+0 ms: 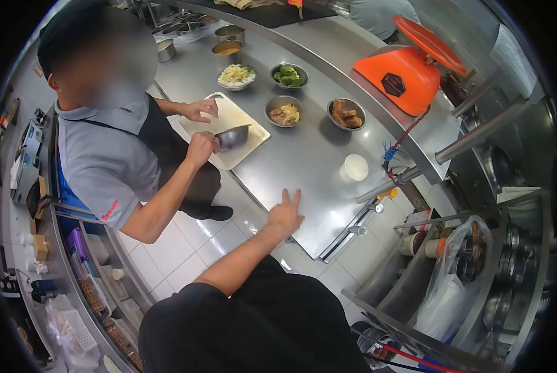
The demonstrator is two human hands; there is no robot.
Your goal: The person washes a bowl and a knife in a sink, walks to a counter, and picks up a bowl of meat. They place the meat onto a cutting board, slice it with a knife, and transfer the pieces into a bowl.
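Observation:
My left hand [284, 216] is over the near edge of the steel table [291, 163], two fingers stretched out and apart. Nothing is in it; the other fingers are partly hidden. Closest to it is a white cup [354, 168], to the right and apart from the fingers. Farther up the table are a metal bowl of brown fried pieces [347, 114], a bowl of mixed pale food [284, 114], a bowl of green leaves [289, 76] and a bowl of shredded yellow and white food [236, 76]. My right hand is out of view.
A co-worker on the left holds a metal bowl [232, 138] over a cream tray [258, 137]. An orange scale [396, 78] stands on the raised shelf. Metal pots [227, 55] are at the table's far end. Right, a rack [409, 273] holds bagged items.

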